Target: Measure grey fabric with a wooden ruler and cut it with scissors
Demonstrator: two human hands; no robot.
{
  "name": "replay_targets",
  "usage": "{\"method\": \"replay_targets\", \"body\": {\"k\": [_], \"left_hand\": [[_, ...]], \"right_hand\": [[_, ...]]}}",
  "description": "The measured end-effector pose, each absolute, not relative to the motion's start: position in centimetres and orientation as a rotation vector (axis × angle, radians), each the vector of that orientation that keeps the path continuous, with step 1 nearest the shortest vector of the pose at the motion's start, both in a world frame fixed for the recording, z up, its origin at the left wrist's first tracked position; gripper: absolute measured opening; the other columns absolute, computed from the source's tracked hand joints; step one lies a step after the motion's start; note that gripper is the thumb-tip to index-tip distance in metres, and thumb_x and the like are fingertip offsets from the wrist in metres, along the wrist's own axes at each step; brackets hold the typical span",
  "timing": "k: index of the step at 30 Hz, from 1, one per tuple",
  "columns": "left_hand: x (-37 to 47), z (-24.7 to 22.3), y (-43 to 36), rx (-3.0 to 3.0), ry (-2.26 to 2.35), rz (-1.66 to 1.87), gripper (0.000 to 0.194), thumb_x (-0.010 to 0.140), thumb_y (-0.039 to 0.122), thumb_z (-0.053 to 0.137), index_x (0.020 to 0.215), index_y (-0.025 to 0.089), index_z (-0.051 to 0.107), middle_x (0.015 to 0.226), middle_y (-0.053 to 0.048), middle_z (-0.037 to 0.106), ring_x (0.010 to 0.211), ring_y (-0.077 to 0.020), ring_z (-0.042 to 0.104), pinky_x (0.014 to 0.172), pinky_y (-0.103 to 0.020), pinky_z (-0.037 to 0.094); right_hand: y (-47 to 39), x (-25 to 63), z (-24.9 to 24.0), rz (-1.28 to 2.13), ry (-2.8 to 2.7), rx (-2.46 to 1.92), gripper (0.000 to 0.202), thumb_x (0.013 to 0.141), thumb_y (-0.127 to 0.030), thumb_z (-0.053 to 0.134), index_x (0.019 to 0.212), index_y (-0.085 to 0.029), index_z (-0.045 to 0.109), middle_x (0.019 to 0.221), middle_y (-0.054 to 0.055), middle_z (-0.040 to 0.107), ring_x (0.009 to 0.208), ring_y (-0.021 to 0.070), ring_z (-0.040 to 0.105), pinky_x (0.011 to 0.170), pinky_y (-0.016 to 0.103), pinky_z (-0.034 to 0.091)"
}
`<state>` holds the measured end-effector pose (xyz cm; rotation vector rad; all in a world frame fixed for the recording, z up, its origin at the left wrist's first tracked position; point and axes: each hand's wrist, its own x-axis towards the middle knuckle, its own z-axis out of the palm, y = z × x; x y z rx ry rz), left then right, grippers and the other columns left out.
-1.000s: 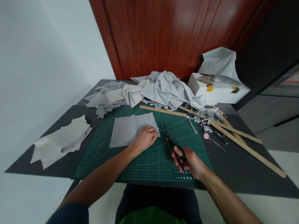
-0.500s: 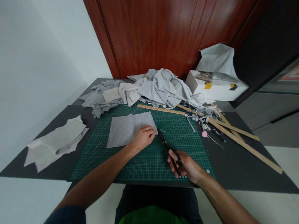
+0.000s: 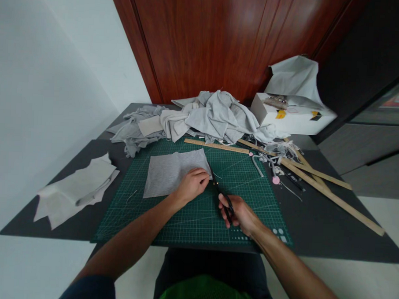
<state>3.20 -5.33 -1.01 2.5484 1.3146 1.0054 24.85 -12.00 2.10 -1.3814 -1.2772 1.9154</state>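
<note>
A grey piece of fabric (image 3: 167, 172) lies flat on the green cutting mat (image 3: 189, 224). My left hand (image 3: 194, 183) rests on its right part, fingers curled together at the fabric's lower right corner. In my right hand (image 3: 234, 210) is a pair of black scissors (image 3: 215, 183), with my fingers through the handles. The blades point away from me along the fabric's right edge, close to my left fingertips. A thin light thread lies on the mat just right of the blades.
Behind the mat is a heap of grey and cream fabric (image 3: 217, 115). A wooden ruler (image 3: 216, 146) lies along the mat's far edge. Wooden strips (image 3: 332, 198) and scraps are on the right, a white box (image 3: 293, 118) behind them. Pale folded fabric (image 3: 75, 188) lies left.
My right hand has moved forward and left, bringing the scissors further along the fabric's right edge. The handles have come closer together. My left hand stays on the fabric.
</note>
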Motion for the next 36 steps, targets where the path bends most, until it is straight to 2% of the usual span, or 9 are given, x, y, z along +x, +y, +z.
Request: {"method": "replay_targets", "body": {"k": [6, 15, 36], "left_hand": [[3.18, -0.95, -5.34, 2.530, 1.326, 0.997, 0.023, 0.097, 0.010, 0.059, 0.081, 0.019, 0.072, 0.092, -0.005, 0.075, 0.089, -0.0184, 0.070, 0.088, -0.032, 0.057], [3.12, -1.13, -5.25, 2.524, 1.319, 1.009, 0.023, 0.098, 0.011, 0.058, 0.084, 0.019, 0.074, 0.095, -0.006, 0.077, 0.092, -0.0189, 0.071, 0.090, -0.035, 0.059], [3.12, -1.14, -5.27, 2.547, 1.346, 0.981, 0.022, 0.095, 0.009, 0.061, 0.080, 0.020, 0.073, 0.093, -0.005, 0.076, 0.090, -0.0181, 0.071, 0.089, -0.032, 0.058]], "right_hand": [[-11.87, 24.72, 1.60, 1.906, -1.257, -1.387, 0.065, 0.078, -0.083, 0.060, 0.081, -0.018, 0.058, 0.057, -0.004, 0.056, 0.038, 0.0087, 0.050, 0.038, 0.022, 0.018], [-11.81, 24.82, 1.10, 1.899, -1.289, -1.357, 0.051, 0.088, -0.070, 0.058, 0.078, -0.019, 0.056, 0.057, -0.004, 0.055, 0.038, 0.0088, 0.051, 0.037, 0.022, 0.018], [-11.98, 24.15, 1.74, 1.859, -1.289, -1.462, 0.040, 0.082, -0.058, 0.062, 0.072, -0.020, 0.056, 0.053, -0.004, 0.056, 0.034, 0.0091, 0.050, 0.036, 0.023, 0.017]]}}
